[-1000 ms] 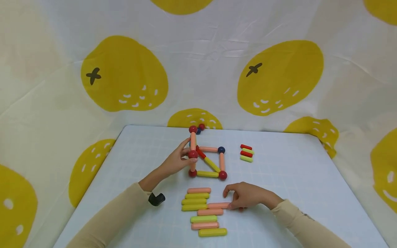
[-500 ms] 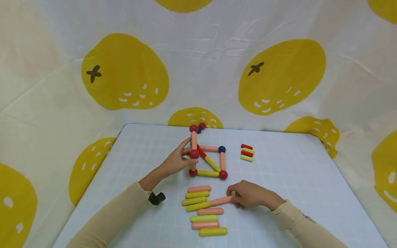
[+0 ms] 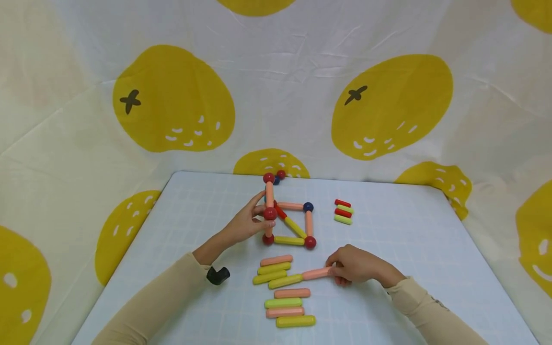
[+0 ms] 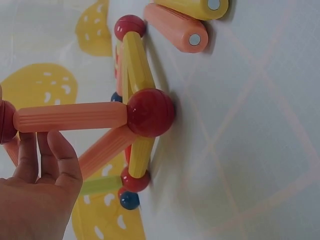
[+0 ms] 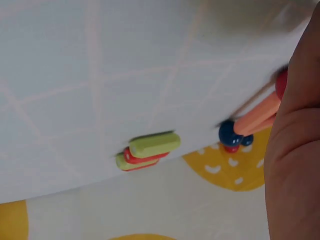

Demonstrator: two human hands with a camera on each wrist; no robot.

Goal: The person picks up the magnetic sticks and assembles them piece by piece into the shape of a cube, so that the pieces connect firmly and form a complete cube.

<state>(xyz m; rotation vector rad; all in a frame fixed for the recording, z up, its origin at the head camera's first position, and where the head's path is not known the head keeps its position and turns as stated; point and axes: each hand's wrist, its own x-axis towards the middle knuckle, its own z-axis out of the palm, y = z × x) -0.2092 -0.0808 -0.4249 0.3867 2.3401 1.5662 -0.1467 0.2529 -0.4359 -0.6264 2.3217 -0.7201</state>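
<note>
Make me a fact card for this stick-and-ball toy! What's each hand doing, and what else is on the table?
Left hand: holds the upright side of the frame
Right hand: pinches a pink stick
Touching that stick's other end: a yellow stick
Frame parts: sticks joined by red and blue balls
Short sticks: two red, two light green
Beyond the frame: a red ball and a blue ball

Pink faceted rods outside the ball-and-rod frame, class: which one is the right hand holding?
The pink faceted rod meeting a yellow faceted rod end to end, its right end in the right hand; the other three pink rods lie untouched.
</note>
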